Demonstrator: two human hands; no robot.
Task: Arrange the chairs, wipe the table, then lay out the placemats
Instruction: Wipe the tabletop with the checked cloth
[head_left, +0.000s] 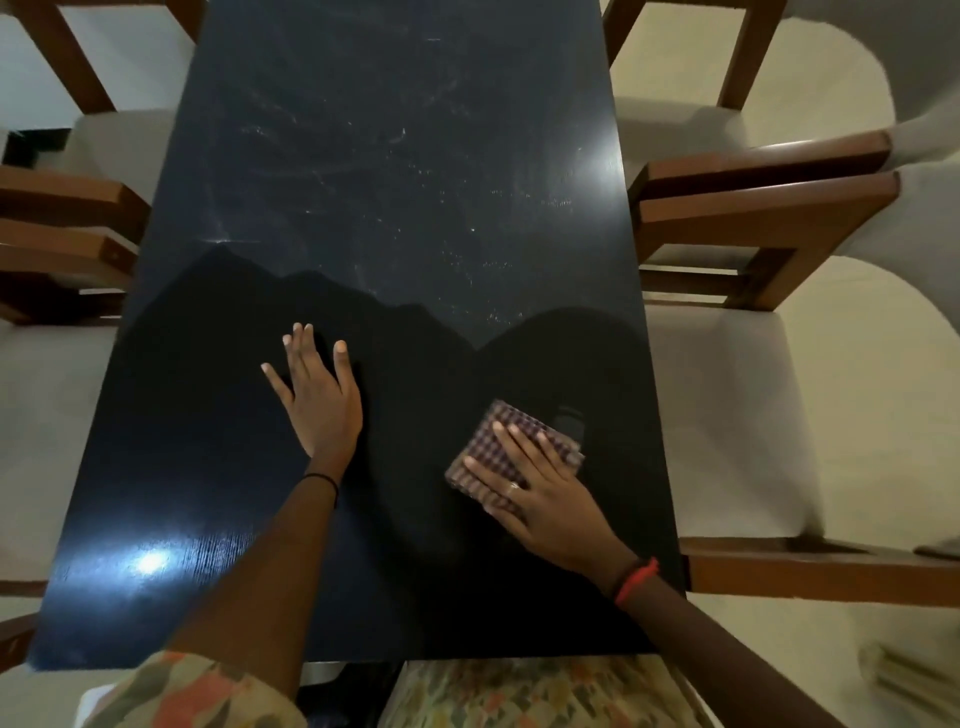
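Note:
A long glossy black table runs away from me, with faint streaks and specks on its far half. My right hand presses flat on a folded checked cloth lying on the table near its right edge. My left hand rests flat on the bare tabletop, fingers spread, a little left of the cloth. Wooden chairs with pale cushions stand along both sides: two on the right and two on the left. No placemats are in view.
Another wooden chair rail sits at the near right, close to my right forearm. The chairs' arms crowd both long table edges. Bright light reflections show at the near left and far right of the tabletop.

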